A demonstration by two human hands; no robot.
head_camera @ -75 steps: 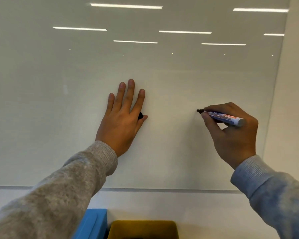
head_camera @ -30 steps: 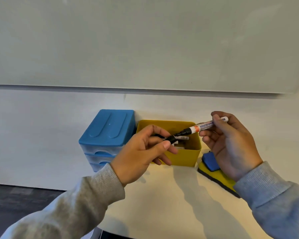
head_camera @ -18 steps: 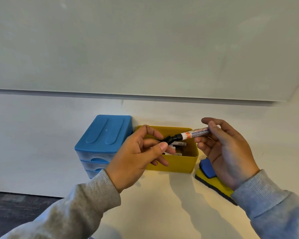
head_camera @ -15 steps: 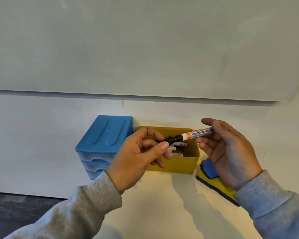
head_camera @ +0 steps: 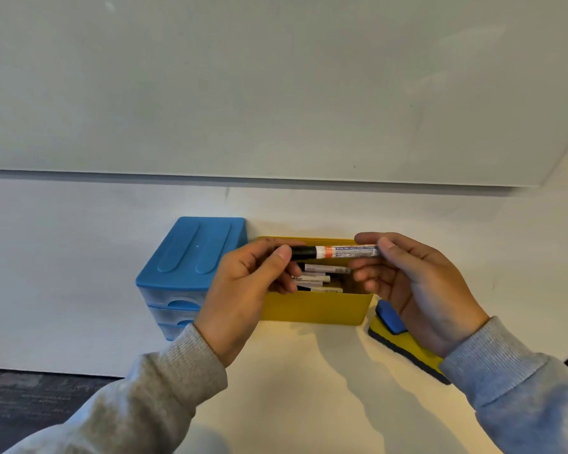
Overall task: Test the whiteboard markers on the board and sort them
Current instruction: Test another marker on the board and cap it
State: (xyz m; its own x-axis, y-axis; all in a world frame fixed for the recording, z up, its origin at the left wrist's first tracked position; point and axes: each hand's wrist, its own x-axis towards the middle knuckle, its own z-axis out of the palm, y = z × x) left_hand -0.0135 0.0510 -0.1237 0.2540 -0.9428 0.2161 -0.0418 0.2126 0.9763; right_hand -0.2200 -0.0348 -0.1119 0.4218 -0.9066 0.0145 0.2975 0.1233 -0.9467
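Note:
A white marker [head_camera: 345,252] with a black cap lies level between both hands, above the yellow bin [head_camera: 312,309]. My left hand [head_camera: 246,290] pinches its black cap end. My right hand [head_camera: 413,283] pinches the white barrel's far end with thumb and fingers. Several more markers [head_camera: 318,278] lie inside the yellow bin. The whiteboard [head_camera: 276,86] fills the wall above and shows no marks in this view.
A blue drawer unit [head_camera: 191,257] stands against the wall left of the yellow bin. A yellow and blue board eraser [head_camera: 404,339] lies on the cream tabletop [head_camera: 309,388] to the bin's right. Dark floor shows at lower left.
The cap in my left hand has gone onto the marker tip, and the capped marker now lies level between both hands. The view has dropped from the board to the table.

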